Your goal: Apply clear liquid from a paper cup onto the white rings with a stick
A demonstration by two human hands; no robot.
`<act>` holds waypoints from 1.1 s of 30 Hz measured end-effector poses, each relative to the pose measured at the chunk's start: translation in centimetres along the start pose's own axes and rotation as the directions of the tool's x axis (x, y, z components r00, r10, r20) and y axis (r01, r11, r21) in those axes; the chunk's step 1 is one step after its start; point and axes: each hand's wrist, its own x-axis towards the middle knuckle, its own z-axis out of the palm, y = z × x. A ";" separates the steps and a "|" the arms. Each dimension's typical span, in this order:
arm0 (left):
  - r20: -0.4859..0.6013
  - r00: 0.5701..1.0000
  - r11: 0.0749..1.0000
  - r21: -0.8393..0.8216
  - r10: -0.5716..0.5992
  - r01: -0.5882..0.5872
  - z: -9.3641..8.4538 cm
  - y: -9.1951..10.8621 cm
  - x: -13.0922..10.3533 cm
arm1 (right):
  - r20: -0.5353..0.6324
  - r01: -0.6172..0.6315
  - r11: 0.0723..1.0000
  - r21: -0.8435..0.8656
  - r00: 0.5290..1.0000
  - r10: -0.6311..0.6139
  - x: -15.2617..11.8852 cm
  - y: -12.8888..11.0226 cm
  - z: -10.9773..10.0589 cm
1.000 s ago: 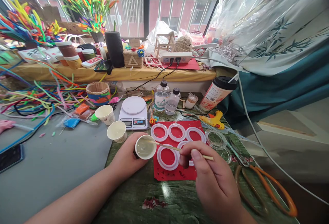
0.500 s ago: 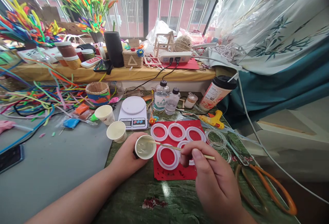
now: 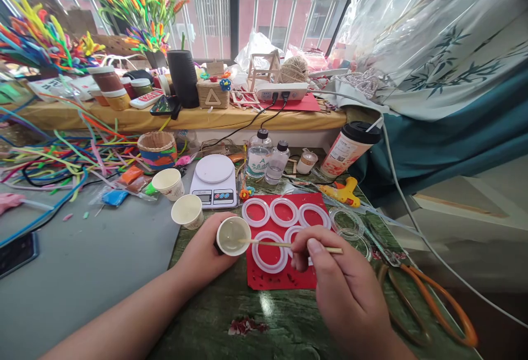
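A paper cup (image 3: 233, 236) with clear liquid in it is gripped in my left hand (image 3: 211, 244), its mouth tipped toward me. Between the fingers of my right hand (image 3: 338, 277) is a thin wooden stick (image 3: 272, 244), whose far end dips into the cup. Beneath and beside the stick, several white ring-shaped moulds (image 3: 284, 213) lie on a red sheet (image 3: 284, 282); my right hand partly covers one of them. Two more paper cups (image 3: 187, 212) stand behind my left hand.
A kitchen scale (image 3: 213, 181) and two clear bottles (image 3: 277, 163) stand behind the moulds. To the right lie a yellow glue gun (image 3: 342, 192), clear rings (image 3: 348, 224) and orange-handled scissors (image 3: 437, 299). A lidded drink cup (image 3: 348, 148) leans at the back right.
The stick has swung slightly, its tip moving lower within the cup and its shaft now lying flatter. My right hand has shifted a little; my left hand and the cup stay in place.
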 end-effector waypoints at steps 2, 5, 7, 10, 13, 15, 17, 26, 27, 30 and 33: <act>0.009 1.000 1.000 -0.002 -0.003 0.003 0.0 0.1 0.0 | -0.017 0.007 1.000 -0.003 1.000 -0.007 -0.1 -0.1 0.0; 0.012 1.000 1.000 -0.001 -0.004 0.004 -0.1 0.2 0.0 | 0.000 0.004 1.000 -0.001 1.000 -0.004 -0.1 -0.3 0.0; 0.012 1.000 1.000 -0.003 0.002 -0.002 -0.1 0.2 0.0 | -0.006 -0.005 1.000 0.003 1.000 0.005 -0.1 -0.5 0.1; 0.007 1.000 1.000 -0.005 0.008 -0.008 -0.1 0.1 0.0 | 0.001 -0.025 0.999 0.022 1.000 0.025 0.1 -0.5 0.0; 0.004 1.000 1.000 -0.001 0.012 -0.012 0.0 0.1 0.0 | -0.005 -0.008 1.000 0.006 1.000 0.008 0.2 -0.5 -0.1; 0.003 1.000 1.000 -0.005 0.004 -0.004 0.0 0.2 -0.1 | 0.018 0.008 1.000 -0.018 1.000 -0.007 0.2 -0.6 -0.1; 0.008 1.000 1.000 -0.009 -0.006 0.007 0.0 0.2 -0.1 | 0.014 0.019 0.999 -0.041 1.000 -0.018 0.1 -0.7 -0.1; 0.018 1.000 1.000 -0.002 -0.015 0.015 0.0 -0.1 -0.1 | -0.018 0.012 0.999 -0.039 1.000 -0.012 -0.1 -0.7 -0.1; 0.019 1.000 1.000 -0.001 -0.017 0.017 0.0 -0.1 -0.1 | -0.020 0.007 0.999 -0.043 1.000 -0.008 -0.1 -0.7 -0.1; 0.018 1.000 1.000 0.003 -0.005 0.005 0.0 -0.1 -0.1 | -0.008 0.011 0.999 -0.037 1.000 -0.012 0.0 -0.7 -0.1; 0.020 1.000 1.000 0.001 0.009 -0.009 0.1 -0.2 -0.1 | -0.005 0.017 0.999 -0.027 1.000 -0.017 0.0 -0.8 -0.1</act>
